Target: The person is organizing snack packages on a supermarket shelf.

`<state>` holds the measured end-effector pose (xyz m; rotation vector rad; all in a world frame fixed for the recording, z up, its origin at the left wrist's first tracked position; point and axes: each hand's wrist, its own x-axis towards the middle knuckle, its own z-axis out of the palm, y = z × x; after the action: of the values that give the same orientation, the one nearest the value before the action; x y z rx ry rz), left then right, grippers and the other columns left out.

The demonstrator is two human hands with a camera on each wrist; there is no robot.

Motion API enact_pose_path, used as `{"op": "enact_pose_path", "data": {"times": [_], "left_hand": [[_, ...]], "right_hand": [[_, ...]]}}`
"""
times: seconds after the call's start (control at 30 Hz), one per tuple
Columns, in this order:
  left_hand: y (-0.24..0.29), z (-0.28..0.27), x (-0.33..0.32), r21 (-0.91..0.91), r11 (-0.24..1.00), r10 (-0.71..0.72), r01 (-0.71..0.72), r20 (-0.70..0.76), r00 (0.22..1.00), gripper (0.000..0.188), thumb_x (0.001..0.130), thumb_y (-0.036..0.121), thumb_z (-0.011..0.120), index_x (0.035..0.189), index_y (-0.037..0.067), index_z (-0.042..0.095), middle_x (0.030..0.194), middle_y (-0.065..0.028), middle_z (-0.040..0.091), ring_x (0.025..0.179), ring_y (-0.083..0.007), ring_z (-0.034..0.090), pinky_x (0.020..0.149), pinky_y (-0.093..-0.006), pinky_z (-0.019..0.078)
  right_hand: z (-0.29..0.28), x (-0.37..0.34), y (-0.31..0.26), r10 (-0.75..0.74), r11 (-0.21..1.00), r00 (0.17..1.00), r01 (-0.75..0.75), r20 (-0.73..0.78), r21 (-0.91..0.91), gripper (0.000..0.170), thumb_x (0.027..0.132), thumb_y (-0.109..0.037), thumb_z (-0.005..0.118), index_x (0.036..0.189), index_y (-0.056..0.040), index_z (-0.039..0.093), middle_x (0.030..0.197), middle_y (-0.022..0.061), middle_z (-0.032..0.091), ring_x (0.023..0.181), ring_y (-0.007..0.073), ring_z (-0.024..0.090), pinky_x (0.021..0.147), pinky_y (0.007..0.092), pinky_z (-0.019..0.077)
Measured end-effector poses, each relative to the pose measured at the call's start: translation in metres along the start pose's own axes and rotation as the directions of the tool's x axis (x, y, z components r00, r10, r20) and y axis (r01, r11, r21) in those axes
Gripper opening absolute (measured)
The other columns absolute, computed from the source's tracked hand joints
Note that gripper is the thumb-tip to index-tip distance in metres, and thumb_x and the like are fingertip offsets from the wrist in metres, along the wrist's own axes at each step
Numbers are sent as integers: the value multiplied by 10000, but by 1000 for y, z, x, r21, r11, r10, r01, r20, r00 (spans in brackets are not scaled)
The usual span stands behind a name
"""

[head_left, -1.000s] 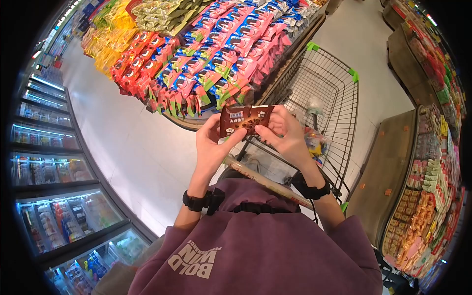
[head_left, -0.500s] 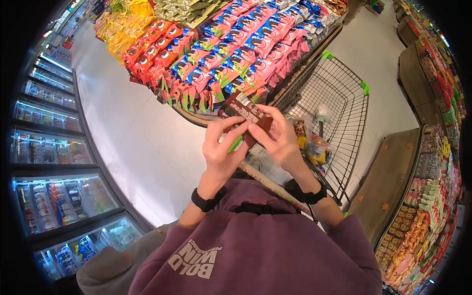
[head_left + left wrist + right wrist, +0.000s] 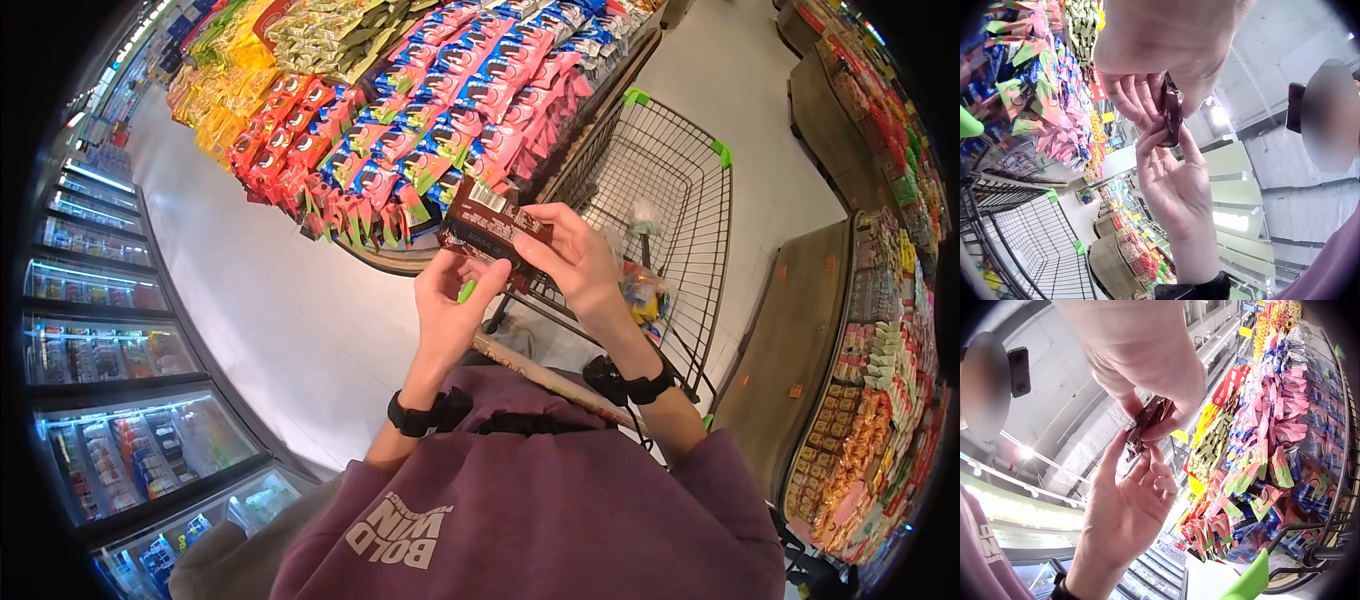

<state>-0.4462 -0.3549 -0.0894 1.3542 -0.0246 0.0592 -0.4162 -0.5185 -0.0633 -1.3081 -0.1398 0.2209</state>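
Note:
Both hands hold a dark brown snack packet [image 3: 487, 222] up in front of the chest, its barcode and small print facing the head view. My left hand [image 3: 455, 302] pinches the lower left edge between thumb and fingers. The right hand [image 3: 575, 257] grips the right end, thumb across the printed side. In the left wrist view the packet [image 3: 1172, 112] appears edge-on between the left hand [image 3: 1160, 47] and the right hand [image 3: 1179, 194]. The right wrist view shows the packet [image 3: 1145, 419] pinched by both hands.
A wire shopping cart [image 3: 690, 240] with green corners and some bagged goods stands at the right. Ahead is a display of snack packets [image 3: 450, 110]. Glass-topped freezers [image 3: 110, 350] line the left side, and a wooden shelf unit [image 3: 790, 340] stands at the right.
The packet has turned from its pictured front to its barcode side. Since half a second ago it has been held flatter toward the head view, and the head view has shifted slightly.

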Motion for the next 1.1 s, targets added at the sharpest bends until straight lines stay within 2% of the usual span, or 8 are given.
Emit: {"op": "enact_pose_path", "data": {"times": [0.1,0.3,0.5,0.8,0.9,0.93,1.0,1.1], "left_hand": [[2,6,0,-26,999,40,-40,-24,999,183,853,-16,720,1009,-23,624,890,-54,674,732,-73,606,680,-220,478],[32,20,2,-47,986,162,-162,-10,987,184,834,-32,733,981,-25,622,911,-70,684,759,-79,614,692,-225,488],[40,26,-2,-19,980,199,-199,2,980,192,831,-38,732,988,-26,623,918,-80,687,772,-87,623,692,-229,490],[37,23,-6,-45,987,155,-156,-25,988,247,813,-60,738,1032,-47,625,976,-86,677,779,-107,635,691,-237,500],[30,23,-1,42,956,293,-290,-114,949,294,797,-70,745,1064,-46,624,1053,-104,664,856,-133,649,751,-255,518],[28,19,3,82,935,353,-346,-99,930,363,739,-78,776,1074,-26,644,1115,-126,656,970,-180,646,847,-295,519],[27,10,8,188,864,479,-468,-19,877,386,699,-71,793,1058,-3,667,1119,-125,663,1017,-204,637,895,-314,505],[29,4,10,391,738,588,-550,27,808,359,635,-47,802,974,24,708,1099,-106,682,1032,-241,634,916,-352,486]], "right_hand": [[-5,0,-10,-16,999,1000,17,5,-47,349,908,-151,697,1183,8,553,1046,71,671,949,95,606,857,261,471],[-7,-5,-34,-71,997,997,70,22,29,335,902,-136,701,1164,25,567,1050,79,670,941,92,602,840,257,476],[-5,-8,-46,-136,990,990,135,28,41,353,883,-94,714,1170,55,572,1077,94,660,946,101,611,829,253,499],[-4,-10,-47,-119,993,992,119,51,5,332,881,-83,711,1159,44,582,1091,99,658,947,106,621,837,261,506],[-5,-9,-46,-205,963,973,220,105,-158,310,870,-65,708,1147,22,600,1137,90,658,1013,133,626,864,272,506],[-8,-6,-41,-293,926,945,319,147,-204,309,868,-60,704,1151,15,604,1156,85,655,1048,144,620,878,278,504],[-12,3,-29,-453,814,858,508,242,-280,311,864,-50,696,1159,1,612,1196,75,650,1116,167,607,907,291,499],[-10,-1,-27,-346,869,922,385,176,-312,420,832,69,645,1239,5,561,1315,126,575,1248,199,527,976,325,464]]}}
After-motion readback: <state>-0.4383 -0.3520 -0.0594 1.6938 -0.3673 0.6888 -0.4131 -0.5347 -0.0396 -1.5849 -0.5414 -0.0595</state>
